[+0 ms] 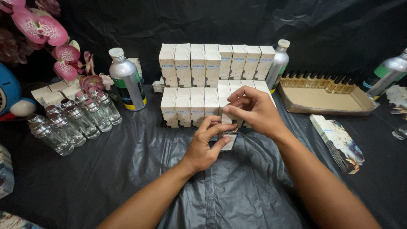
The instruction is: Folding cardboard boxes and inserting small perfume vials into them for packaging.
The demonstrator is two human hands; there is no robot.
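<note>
My left hand [205,148] and my right hand [254,111] meet over the middle of the table, both gripping one small cream carton [229,139]. The left hand wraps its lower part from the left. The right hand pinches its top flap with thumb and fingers. Most of the carton is hidden by the fingers. Directly behind the hands stand two stacked rows of several identical cream cartons [199,80].
Several clear glass bottles with silver necks [72,121] stand at left near a silver canister [127,82] and pink orchids [46,32]. A cardboard tray [326,99] with small bottles lies at right, beside folded flat cartons [339,142] and two more silver canisters [277,63].
</note>
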